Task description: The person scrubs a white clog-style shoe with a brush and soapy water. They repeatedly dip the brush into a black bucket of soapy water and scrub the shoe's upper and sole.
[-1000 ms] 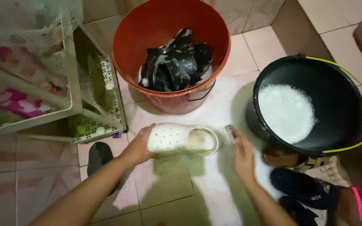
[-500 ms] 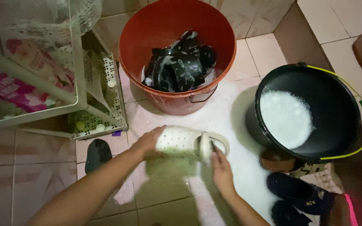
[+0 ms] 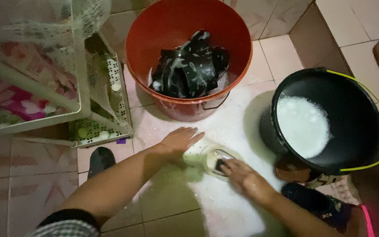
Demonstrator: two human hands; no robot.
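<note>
Hands at a pale clog-style shoe [image 3: 209, 157] lying on the soapy tiled floor [image 3: 163, 206], between a red basin and a black bucket. Left hand [image 3: 178, 141] lies flat and open on the shoe's toe end, fingers spread, pressing it down. Right hand [image 3: 242, 175] is curled over the shoe's opening; a small dark object [image 3: 219, 165] shows at its fingertips, too blurred to identify, and whether the fingers are clamped on it cannot be told. The two hands sit close together, at opposite ends of the shoe. Red basin [image 3: 185, 52] stands just beyond, holding dark wet footwear [image 3: 189, 66] streaked with suds. Black bucket [image 3: 356, 118] with a yellow-green handle, to the right, contains white foam [image 3: 301, 125]. White plastic rack [image 3: 80, 87] stands at left; a dark sandal [image 3: 99, 160] lies beneath the left forearm.
</note>
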